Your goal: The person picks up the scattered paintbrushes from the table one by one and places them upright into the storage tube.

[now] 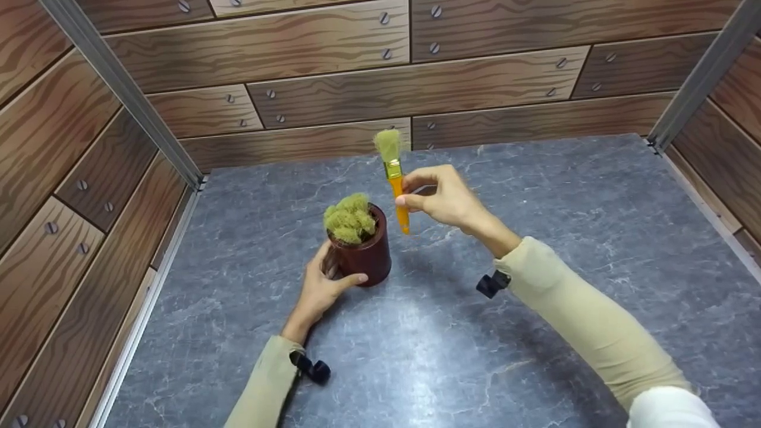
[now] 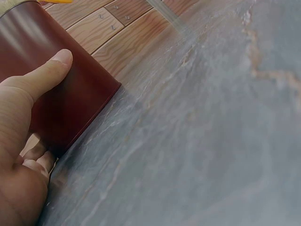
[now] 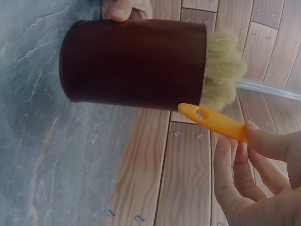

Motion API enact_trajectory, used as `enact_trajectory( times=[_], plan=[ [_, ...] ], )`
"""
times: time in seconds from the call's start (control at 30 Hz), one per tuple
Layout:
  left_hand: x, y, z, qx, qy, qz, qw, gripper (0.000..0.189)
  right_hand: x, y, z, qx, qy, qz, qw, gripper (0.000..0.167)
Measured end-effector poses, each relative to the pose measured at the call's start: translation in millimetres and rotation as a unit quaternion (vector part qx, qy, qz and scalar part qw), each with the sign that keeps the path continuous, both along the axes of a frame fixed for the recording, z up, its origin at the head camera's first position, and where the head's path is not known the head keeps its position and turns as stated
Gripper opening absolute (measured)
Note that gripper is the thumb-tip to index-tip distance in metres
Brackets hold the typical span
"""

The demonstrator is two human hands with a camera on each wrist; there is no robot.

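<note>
A dark red-brown cylindrical pot point(image 1: 365, 261) stands upright on the table. Bushy yellow-green bristle tufts point(image 1: 349, 219) crowd its mouth, much like the bristles of the brush beside it; their lower parts are hidden inside. Around the pot's near left side, my left hand point(image 1: 321, 288) grips it, the thumb across the wall in the left wrist view. To the right of the pot, my right hand point(image 1: 443, 196) pinches a paintbrush point(image 1: 398, 193) by its orange handle, bristles up. The right wrist view shows the holed handle end point(image 3: 214, 121) between thumb and fingers, off the table.
The grey marbled tabletop point(image 1: 535, 196) extends under both arms. Wood-plank patterned walls point(image 1: 333, 77) enclose it at the back and sides, with metal posts point(image 1: 128, 98) in the corners. A black strap-on device point(image 1: 312, 367) sits on each wrist.
</note>
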State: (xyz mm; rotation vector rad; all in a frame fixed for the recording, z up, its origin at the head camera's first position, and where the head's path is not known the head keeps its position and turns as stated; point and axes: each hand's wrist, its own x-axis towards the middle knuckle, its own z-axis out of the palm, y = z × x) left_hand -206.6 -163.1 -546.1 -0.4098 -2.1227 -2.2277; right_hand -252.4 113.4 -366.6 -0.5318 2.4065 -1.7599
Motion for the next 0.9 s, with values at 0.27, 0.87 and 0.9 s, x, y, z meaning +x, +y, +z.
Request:
enact_trajectory(
  times=[0.27, 0.87, 0.9],
  plan=[
    [-0.3, -0.7, -1.7, -0.009, 0.003, 0.007, 0.9999, 0.102, 3.5, -11, 9.6, -0.002, 0.044, 0.015, 0.9989, 0.019],
    [0.0, -0.6, 1.1, -0.007, 0.01, -0.007, 0.9999, 0.098, 0.4, -32, 16.4, -0.025, 0.072, 0.022, 0.9968, 0.019],
    [-0.1, -0.7, 1.0, -0.007, 0.01, -0.007, 0.9999, 0.097, 0.2, -33, 15.8, -0.023, 0.074, 0.023, 0.9967, 0.019]
  ],
)
